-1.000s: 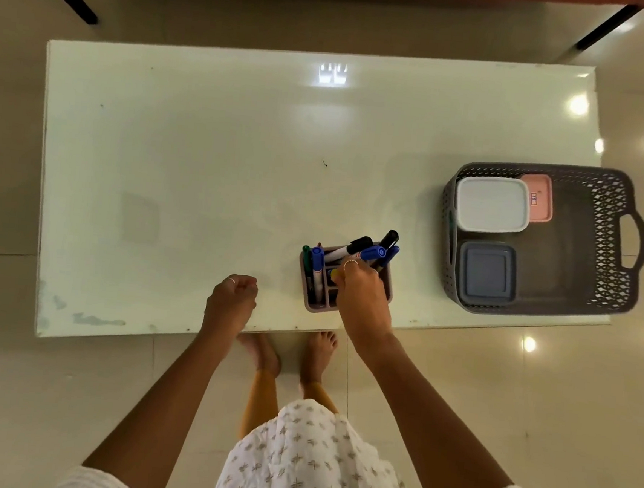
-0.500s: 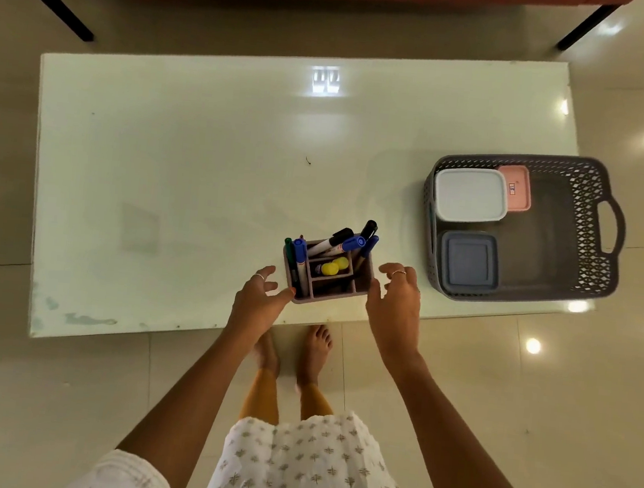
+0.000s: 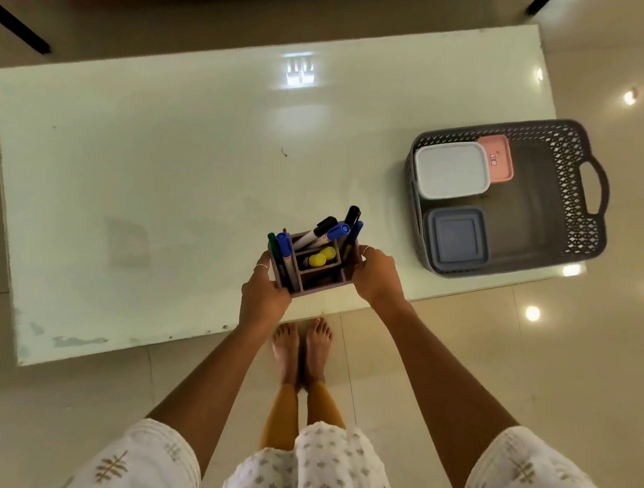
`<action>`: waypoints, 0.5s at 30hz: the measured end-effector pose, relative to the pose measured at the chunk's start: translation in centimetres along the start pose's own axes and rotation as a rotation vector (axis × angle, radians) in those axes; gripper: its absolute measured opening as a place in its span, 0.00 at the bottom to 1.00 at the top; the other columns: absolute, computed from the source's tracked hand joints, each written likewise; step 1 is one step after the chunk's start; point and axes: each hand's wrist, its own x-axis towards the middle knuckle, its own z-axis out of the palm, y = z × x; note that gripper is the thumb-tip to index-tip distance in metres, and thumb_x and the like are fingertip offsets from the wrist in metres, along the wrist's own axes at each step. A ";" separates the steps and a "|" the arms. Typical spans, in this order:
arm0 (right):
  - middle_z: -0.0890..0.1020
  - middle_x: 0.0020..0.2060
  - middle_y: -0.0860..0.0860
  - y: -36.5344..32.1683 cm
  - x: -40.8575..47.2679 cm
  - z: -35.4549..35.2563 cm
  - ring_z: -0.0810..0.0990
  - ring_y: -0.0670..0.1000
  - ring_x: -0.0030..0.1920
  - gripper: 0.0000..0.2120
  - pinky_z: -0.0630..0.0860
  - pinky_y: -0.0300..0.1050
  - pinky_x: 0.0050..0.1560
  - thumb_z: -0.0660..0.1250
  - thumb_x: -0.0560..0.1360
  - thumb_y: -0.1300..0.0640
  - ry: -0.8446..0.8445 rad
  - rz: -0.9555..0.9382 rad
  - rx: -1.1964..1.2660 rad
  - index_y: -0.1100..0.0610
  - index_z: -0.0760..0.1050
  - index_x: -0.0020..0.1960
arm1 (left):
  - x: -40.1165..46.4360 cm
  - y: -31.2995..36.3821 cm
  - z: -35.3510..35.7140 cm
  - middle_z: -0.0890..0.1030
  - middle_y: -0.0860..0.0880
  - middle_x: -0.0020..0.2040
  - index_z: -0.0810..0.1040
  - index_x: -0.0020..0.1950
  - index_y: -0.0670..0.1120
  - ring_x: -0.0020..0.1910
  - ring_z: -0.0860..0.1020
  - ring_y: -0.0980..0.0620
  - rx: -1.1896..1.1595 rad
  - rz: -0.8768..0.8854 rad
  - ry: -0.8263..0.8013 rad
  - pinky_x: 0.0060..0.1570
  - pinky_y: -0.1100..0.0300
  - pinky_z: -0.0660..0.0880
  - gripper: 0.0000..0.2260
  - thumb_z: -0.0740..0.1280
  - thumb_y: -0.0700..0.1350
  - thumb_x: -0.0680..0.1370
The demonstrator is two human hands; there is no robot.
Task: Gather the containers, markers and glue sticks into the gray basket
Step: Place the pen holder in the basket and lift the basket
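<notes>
While you stood at the near edge of the tabletop (image 3: pixel 162 173), your left hand (image 3: pixel 264 297) and right hand (image 3: pixel 378 276) each closed a grip on the organizer (image 3: pixel 319 279), one hand on each short side, fingers curled around its walls. The organizer sat between your two hands, at the tabletop's near edge; whether it touched the surface or was raised off it could not be told. It held markers (image 3: pixel 319 233) standing in its compartments: two black-capped, three blue-capped and one green-capped could be counted, six in all, though some overlapped. Two yellow-capped glue sticks (image 3: pixel 321 257) stood in the middle compartment, side by side.

To the right of your right hand, well apart from the organizer, the gray basket (image 3: pixel 576 197) rested on the tabletop's right end with its handle facing away to the right. Inside it lay three containers: a white container (image 3: pixel 451 169) at the far left, a pink container (image 3: pixel 497 158) just beside it and partly under it, and a blue-gray container (image 3: pixel 456 237) at the near left.
</notes>
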 end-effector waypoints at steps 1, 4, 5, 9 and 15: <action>0.81 0.47 0.59 0.0 -0.2 0.0 0.75 0.54 0.37 0.13 0.68 0.39 0.29 0.56 0.76 0.67 0.008 0.002 0.003 0.62 0.76 0.56 | 0.0 0.1 -0.1 0.81 0.41 0.58 0.59 0.76 0.51 0.55 0.81 0.44 0.005 0.003 0.004 0.54 0.51 0.78 0.33 0.67 0.36 0.75; 0.78 0.40 0.54 -0.2 -1.1 -0.4 0.73 0.48 0.30 0.13 0.64 0.34 0.24 0.56 0.76 0.67 0.031 -0.009 0.039 0.61 0.77 0.54 | -0.2 1.0 -0.9 0.82 0.41 0.56 0.60 0.76 0.51 0.52 0.82 0.43 0.020 0.035 0.020 0.55 0.46 0.79 0.31 0.66 0.37 0.75; 0.77 0.37 0.52 -0.4 -1.6 -0.9 0.72 0.46 0.29 0.13 0.64 0.33 0.23 0.56 0.77 0.66 0.046 -0.019 0.058 0.61 0.77 0.55 | -0.5 1.6 -1.3 0.82 0.41 0.55 0.60 0.75 0.50 0.50 0.83 0.44 0.020 0.049 0.023 0.54 0.46 0.79 0.30 0.66 0.37 0.76; 0.78 0.39 0.52 -1.2 -3.7 -3.9 0.76 0.50 0.32 0.14 0.72 0.36 0.28 0.56 0.77 0.64 0.111 -0.079 0.129 0.60 0.77 0.57 | -2.0 4.8 -2.6 0.84 0.42 0.47 0.61 0.75 0.49 0.42 0.83 0.48 0.041 0.128 0.031 0.50 0.52 0.81 0.30 0.65 0.35 0.75; 0.79 0.36 0.52 -0.5 -4.5 -9.7 0.74 0.46 0.30 0.10 0.68 0.29 0.25 0.58 0.77 0.64 0.239 -0.107 0.206 0.60 0.77 0.52 | -3.9 11.9 -1.5 0.80 0.41 0.58 0.62 0.75 0.51 0.52 0.82 0.44 0.051 0.302 0.020 0.52 0.50 0.80 0.30 0.65 0.35 0.75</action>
